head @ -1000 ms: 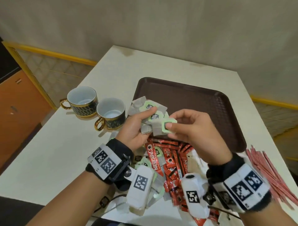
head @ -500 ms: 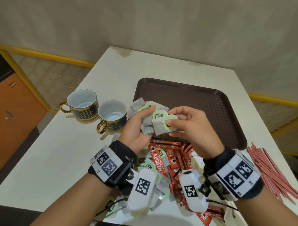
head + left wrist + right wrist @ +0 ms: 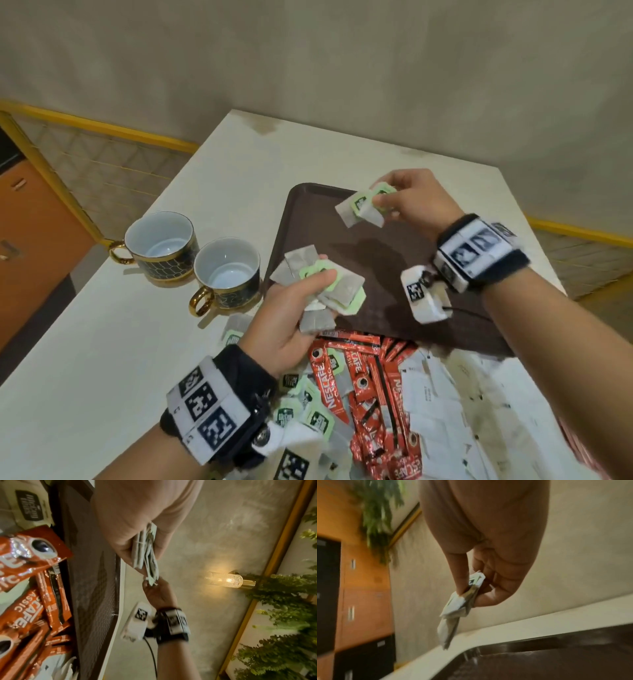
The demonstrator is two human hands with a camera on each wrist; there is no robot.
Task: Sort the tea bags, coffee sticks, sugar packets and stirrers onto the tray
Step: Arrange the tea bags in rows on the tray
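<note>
My right hand (image 3: pixel 416 202) hangs over the far left corner of the dark brown plastic tray (image 3: pixel 445 274), its fingers (image 3: pixel 460 574) pinching a couple of grey paper tea bags with pale green tags (image 3: pixel 364 209). My left hand (image 3: pixel 291 318) grips a thicker bunch of the same tea bags (image 3: pixel 337 291) above the tray's near left edge. Red coffee sticks (image 3: pixel 363 383) and white sugar packets (image 3: pixel 435 394) lie heaped on the cream counter (image 3: pixel 102 342) just below, beside two white-lined dark cups with gold handles (image 3: pixel 191 260)
</note>
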